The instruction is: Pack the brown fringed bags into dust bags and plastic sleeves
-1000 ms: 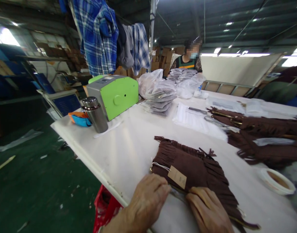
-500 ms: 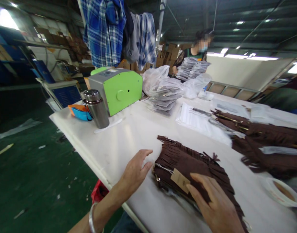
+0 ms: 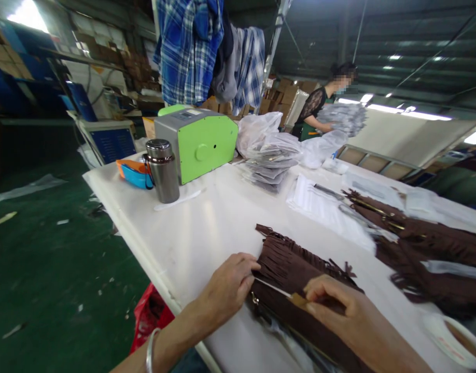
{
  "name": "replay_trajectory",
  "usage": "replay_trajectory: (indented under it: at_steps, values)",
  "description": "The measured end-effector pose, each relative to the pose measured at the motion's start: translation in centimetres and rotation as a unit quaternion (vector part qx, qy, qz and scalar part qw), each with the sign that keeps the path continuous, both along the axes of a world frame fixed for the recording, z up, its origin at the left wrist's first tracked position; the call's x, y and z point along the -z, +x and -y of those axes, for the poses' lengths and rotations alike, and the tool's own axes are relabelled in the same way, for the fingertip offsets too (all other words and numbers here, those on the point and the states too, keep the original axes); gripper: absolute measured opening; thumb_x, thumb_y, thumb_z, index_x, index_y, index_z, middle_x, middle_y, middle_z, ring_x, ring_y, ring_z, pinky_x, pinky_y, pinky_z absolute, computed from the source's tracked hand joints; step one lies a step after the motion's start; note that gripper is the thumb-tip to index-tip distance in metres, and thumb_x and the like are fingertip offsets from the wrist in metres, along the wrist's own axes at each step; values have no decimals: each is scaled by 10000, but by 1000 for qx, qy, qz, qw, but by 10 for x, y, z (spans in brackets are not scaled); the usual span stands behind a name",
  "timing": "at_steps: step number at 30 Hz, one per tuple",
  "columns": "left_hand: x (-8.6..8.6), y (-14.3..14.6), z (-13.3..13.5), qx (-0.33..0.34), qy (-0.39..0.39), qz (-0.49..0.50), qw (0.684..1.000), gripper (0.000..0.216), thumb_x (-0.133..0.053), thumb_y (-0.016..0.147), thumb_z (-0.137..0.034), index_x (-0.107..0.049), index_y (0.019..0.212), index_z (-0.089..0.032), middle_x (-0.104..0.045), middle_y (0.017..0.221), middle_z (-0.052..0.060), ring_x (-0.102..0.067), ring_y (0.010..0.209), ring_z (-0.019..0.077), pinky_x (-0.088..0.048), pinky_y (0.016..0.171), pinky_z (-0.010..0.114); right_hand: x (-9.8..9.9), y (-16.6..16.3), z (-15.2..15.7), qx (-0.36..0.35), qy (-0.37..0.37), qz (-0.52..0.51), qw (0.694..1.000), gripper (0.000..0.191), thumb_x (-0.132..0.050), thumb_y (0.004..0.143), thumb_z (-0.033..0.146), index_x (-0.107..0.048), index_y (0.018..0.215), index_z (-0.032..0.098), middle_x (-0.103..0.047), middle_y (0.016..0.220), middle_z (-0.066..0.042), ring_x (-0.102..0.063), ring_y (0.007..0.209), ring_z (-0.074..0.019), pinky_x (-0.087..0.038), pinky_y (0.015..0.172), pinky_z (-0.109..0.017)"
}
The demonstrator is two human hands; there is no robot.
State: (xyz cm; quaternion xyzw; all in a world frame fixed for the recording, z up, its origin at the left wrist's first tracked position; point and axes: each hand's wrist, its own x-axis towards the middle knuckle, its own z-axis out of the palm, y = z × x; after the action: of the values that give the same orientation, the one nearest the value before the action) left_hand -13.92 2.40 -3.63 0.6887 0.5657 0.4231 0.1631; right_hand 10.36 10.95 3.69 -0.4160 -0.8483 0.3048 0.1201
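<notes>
A brown fringed suede bag (image 3: 288,264) lies on the white table (image 3: 207,228) right before me. My left hand (image 3: 228,287) pinches the bag's left edge, where a white string runs from it. My right hand (image 3: 339,305) rests on the bag with its fingers closed on the small brown paper tag (image 3: 298,300) at the string's other end. A clear plastic sleeve peeks out under the bag.
More brown fringed bags (image 3: 428,243) lie at the right. A steel flask (image 3: 163,171), a green and grey machine (image 3: 197,140), stacked bagged goods (image 3: 271,158) and a tape roll (image 3: 453,339) stand around. A person (image 3: 319,106) carries a stack at the far end. A red bin (image 3: 148,326) sits below the table's edge.
My left hand came back from the bare table to the bag's edge. My right hand went from lying flat on the bag to pinching its tag. The far person turned with the stack.
</notes>
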Motion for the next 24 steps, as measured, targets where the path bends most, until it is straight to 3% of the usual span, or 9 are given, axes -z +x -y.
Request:
replay_trajectory:
  at_steps: [2,5,9,12,17,21,24]
  values:
    - [-1,7,1,16,-1,-8,1000,332,-517,851,-55,-597,1125,-225,-600,1221,44,-534,1153,177,-436,1029,339,-12,-3,-8,-9,-73,0,997,140,-562,794,351,-614,751,228,-650,739,8,-608,709,-164,-469,638,-261]
    - [-3,16,1,33,-12,-16,999,302,-553,845,-73,-609,1100,-225,-630,1157,43,-553,1101,192,-450,995,349,-21,-10,-23,-4,-202,-11,979,199,-550,812,408,-616,861,226,-615,679,29,-558,570,-126,-421,469,-213]
    - [-2,24,-2,31,-37,-3,999,294,-563,851,-102,-605,1111,-234,-655,1055,34,-571,1010,208,-467,937,365,-26,-19,-41,-22,-245,-48,968,299,-590,761,419,-617,968,205,-655,749,1,-589,602,-130,-449,476,-208]
    - [-3,26,-4,-3,-45,30,999,392,-574,841,-109,-556,1208,-243,-647,1110,40,-574,1014,218,-471,927,381,-33,-27,-49,-29,-196,-47,979,287,-563,731,321,-640,984,209,-694,801,-15,-632,680,-155,-474,539,-230]
    - [-15,16,-11,-48,10,93,994,360,-513,889,-140,-530,1238,-223,-627,1180,64,-568,1083,220,-469,962,395,-38,-45,-51,-73,40,6,996,181,-478,770,194,-650,793,243,-696,801,4,-658,767,-172,-505,706,-286]
    - [-22,4,-14,-81,88,82,989,303,-450,913,-122,-560,1178,-220,-639,1148,66,-578,1086,193,-485,950,354,-6,-50,-59,-111,127,-78,983,199,-420,860,163,-589,787,241,-701,1011,-38,-645,1037,-189,-517,873,-321]
    - [-19,2,-13,-62,99,9,993,307,-452,923,-120,-555,1196,-217,-624,1218,68,-533,1195,195,-452,1013,356,26,-48,-70,-142,154,-50,976,234,-425,890,152,-622,801,240,-680,1158,-55,-552,1220,-220,-471,1007,-428]
